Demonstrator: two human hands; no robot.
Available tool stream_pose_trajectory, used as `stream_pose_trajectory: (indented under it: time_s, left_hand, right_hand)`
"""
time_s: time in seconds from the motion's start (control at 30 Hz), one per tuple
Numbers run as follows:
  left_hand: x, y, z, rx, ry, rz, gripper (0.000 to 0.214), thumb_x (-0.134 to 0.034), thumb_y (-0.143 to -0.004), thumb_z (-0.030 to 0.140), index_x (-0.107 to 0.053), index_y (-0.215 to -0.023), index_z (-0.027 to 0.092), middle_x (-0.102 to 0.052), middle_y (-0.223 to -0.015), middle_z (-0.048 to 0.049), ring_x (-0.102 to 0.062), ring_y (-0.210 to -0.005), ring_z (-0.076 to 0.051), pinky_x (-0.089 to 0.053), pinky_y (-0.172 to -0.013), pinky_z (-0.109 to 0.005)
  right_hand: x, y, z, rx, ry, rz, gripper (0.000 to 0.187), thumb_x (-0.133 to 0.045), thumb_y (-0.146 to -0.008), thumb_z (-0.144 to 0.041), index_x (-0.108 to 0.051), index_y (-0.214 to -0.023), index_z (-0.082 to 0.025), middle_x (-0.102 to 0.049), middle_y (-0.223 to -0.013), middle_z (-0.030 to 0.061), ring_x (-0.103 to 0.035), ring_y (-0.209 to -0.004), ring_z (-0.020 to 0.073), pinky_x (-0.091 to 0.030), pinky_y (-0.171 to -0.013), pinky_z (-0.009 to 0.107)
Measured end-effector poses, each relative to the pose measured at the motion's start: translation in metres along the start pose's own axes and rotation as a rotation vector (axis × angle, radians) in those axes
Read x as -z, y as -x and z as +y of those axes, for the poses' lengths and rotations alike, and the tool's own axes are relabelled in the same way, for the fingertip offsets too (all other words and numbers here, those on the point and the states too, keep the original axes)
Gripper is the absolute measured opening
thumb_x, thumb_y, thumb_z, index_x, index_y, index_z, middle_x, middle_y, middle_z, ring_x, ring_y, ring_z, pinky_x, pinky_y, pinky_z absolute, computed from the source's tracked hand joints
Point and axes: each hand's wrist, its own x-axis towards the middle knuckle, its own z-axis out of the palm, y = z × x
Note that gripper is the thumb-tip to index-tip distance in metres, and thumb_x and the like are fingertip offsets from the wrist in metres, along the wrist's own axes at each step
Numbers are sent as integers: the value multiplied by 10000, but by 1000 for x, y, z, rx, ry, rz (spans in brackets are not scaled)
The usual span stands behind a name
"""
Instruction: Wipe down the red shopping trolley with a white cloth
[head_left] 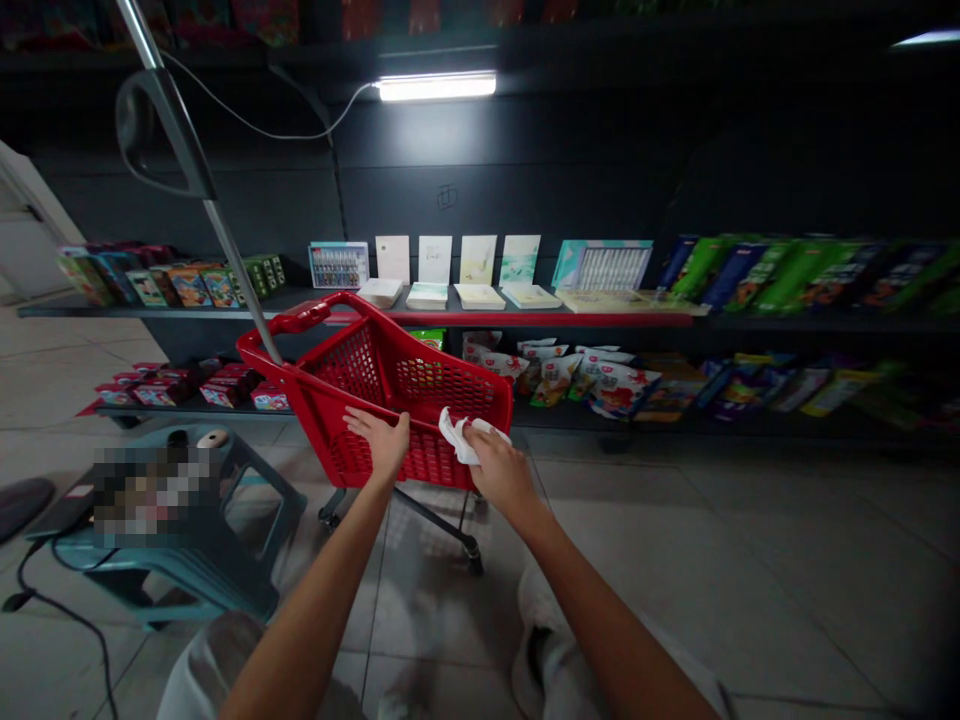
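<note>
A small red plastic shopping cart (352,375) stands on the tiled floor in front of me, tilted with its handle up to the left. My left hand (381,440) lies on the near rim of its basket, fingers curled over the edge. My right hand (501,470) is closed on a crumpled white cloth (459,436) and presses it against the basket's near side wall.
Dark shelves (525,318) behind the cart hold notebooks, paint sets and packaged goods. A teal plastic stool (247,540) stands at the left with a cable on the floor beside it. A metal pole (225,250) leans across the upper left. Tiled floor stretches to the right.
</note>
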Motion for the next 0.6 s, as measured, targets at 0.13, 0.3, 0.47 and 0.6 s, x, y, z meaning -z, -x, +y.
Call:
stream_pose_trajectory:
  time_s: [0.13, 0.3, 0.47, 0.6]
  left_hand:
    - [10, -9, -3, 23, -20, 45, 1144, -637, -848, 379, 133, -1581, -44, 124, -1674, -374, 201, -1564, -404, -55, -1293, -570]
    - [33, -21, -7, 60, -2, 44, 1121, -624, -849, 376, 97, -1597, -44, 109, -1690, -345, 136, -1589, -390, -122, -1305, -520]
    - [59, -34, -16, 61, -13, 33, 1108, -642, -836, 363, 44, -1609, -37, 44, -1706, -322, 78, -1602, -375, -108, -1313, -496]
    - [76, -42, -26, 30, -31, 10, 1132, -659, -830, 368, 48, -1615, -37, 16, -1715, -304, 15, -1610, -363, -148, -1314, -455]
  right_hand:
    - [3, 5, -3, 81, -45, -89, 455, -483, -918, -119, -634, -1339, -201, -692, -1348, 90, -635, -1217, 212, -474, -1035, 273]
    - [7, 12, -2, 259, -73, -110, 449, -484, -877, -63, -656, -1277, -173, -695, -1341, 100, -610, -1276, 212, -433, -1142, 311]
    - [-3, 13, 17, 362, -62, -65, 511, -487, -843, -13, -676, -1296, -154, -685, -1371, 115, -595, -1328, 200, -328, -1262, 393]
    - [-16, 10, 34, 382, -49, -32, 605, -483, -821, 4, -635, -1394, -116, -625, -1461, 138, -524, -1424, 224, -310, -1282, 449]
